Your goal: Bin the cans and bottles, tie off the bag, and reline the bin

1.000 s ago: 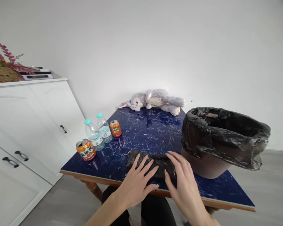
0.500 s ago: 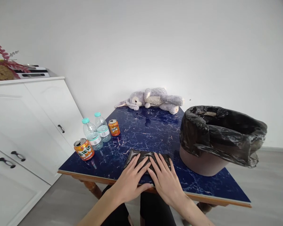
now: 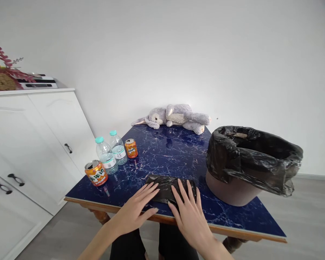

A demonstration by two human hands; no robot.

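A folded black plastic bag [image 3: 166, 183] lies flat near the front edge of the blue marbled table [image 3: 168, 151]. My left hand [image 3: 137, 207] rests open, fingers spread, its tips on the bag's left end. Open as well, my right hand [image 3: 189, 213] lies flat with its fingers over the bag's right half. Just to the right stands a brown bin [image 3: 233, 189] lined with a black bag [image 3: 253, 157], something pale showing inside it.
Two water bottles [image 3: 111, 153] and two orange cans [image 3: 96, 172] stand at the table's left edge. A grey plush rabbit [image 3: 176, 116] lies at the far edge by the wall. A white cabinet [image 3: 29, 144] stands at the left.
Both hands have slid back toward the front edge along the bag. The bag now looks narrower and flatter than a second ago.
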